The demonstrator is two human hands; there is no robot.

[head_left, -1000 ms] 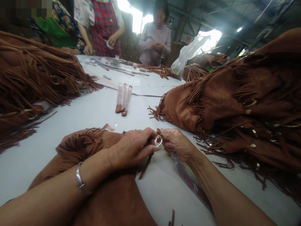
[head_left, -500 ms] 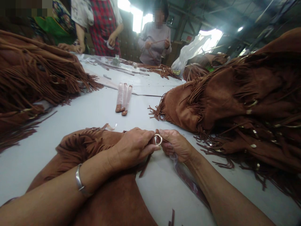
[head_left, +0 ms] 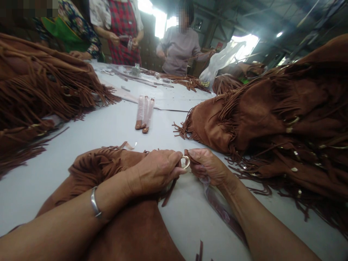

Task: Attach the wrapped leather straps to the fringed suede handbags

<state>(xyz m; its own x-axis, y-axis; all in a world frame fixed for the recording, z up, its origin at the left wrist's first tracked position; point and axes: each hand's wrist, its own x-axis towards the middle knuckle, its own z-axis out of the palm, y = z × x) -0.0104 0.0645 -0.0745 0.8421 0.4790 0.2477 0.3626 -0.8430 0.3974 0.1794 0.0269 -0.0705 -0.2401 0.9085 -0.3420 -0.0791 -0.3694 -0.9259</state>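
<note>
Left hand (head_left: pixel 154 172) and right hand (head_left: pixel 208 166) hold a brass-coloured metal ring (head_left: pixel 186 162) between them.

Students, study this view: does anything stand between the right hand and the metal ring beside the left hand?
Nothing visible does. The metal ring sits right at the fingertips of the right hand. The left hand closes on the brown suede strap on the ring's other side.

The fringed bag (head_left: pixel 130 232) is tan, the ring (head_left: pixel 189 163) gold, the apron (head_left: pixel 122 21) red plaid.
</note>
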